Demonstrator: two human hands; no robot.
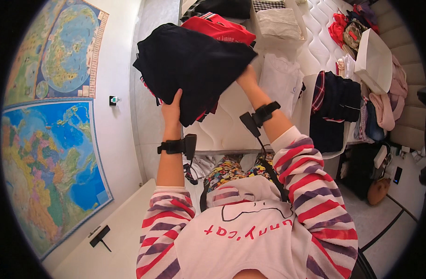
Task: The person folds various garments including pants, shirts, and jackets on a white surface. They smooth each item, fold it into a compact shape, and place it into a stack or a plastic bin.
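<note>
A black cloth garment [195,66] is spread between my two hands above the bed. My left hand [172,108] grips its near left side, thumb on top and the fingers hidden beneath. My right hand [247,78] has hold of its right corner. Red and striped cloth peeks out under the black garment's lower edges. Just beyond it lies a red garment [221,29] with white lettering. A white shirt [280,82] lies on the mattress to the right of my right hand.
White storage boxes hold folded beige cloth [279,24] and dark clothes [340,96]. An empty white box [373,61] leans among piled clothes at right. The mattress edge [227,152] runs before my legs. Maps hang on the left wall, beside a plugged-in device [114,100].
</note>
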